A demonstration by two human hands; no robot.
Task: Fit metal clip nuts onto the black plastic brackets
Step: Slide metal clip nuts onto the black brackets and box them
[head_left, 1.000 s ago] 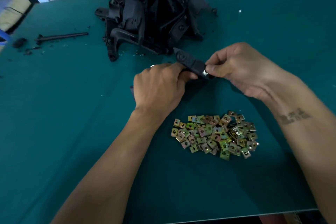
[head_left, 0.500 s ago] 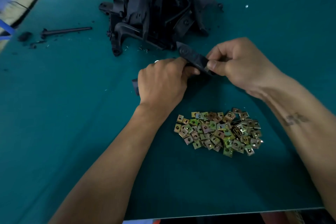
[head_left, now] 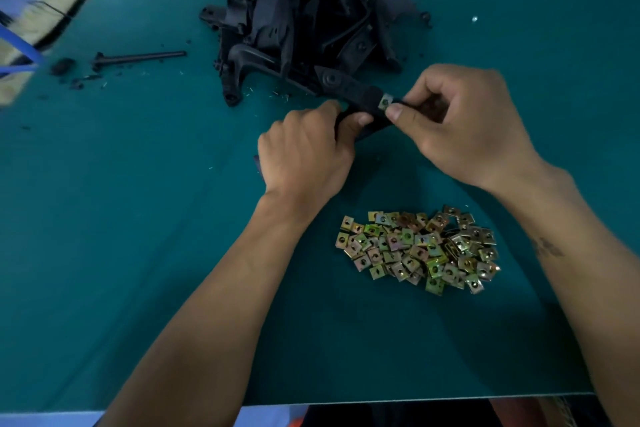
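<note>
left hand: your left hand (head_left: 304, 152) is curled round the near end of a long black plastic bracket (head_left: 349, 90), thumb tip showing on its lower edge, knuckles towards you.
right hand: your right hand (head_left: 464, 121) pinches the small square metal clip nut (head_left: 385, 102) between thumb and forefinger, the other fingers folded in behind.
hands together: the two hands sit close, both on the same bracket, thumbs almost meeting.
bracket in hand: it runs slantwise from the foot of the pile down to your hands, with a round boss near its far end; it is held just above the table.
clip nut in hand: it sits on the bracket's right end, its yellowish face up and touching the plastic; how far it is seated you cannot tell from here.
loose clip nuts: a flat heap of gold and green tinted square metal clip nuts (head_left: 417, 248) lies on the table near you, below your right wrist and between your forearms.
bracket pile: a tangled heap of black plastic brackets (head_left: 311, 17) stands at the far side of the table, just behind your hands.
table: a teal green mat-covered table (head_left: 138, 204), with small black crumbs around the pile.
other item: a thin black rod (head_left: 138, 57) lies on the table left of the pile, well apart from your hands.
</note>
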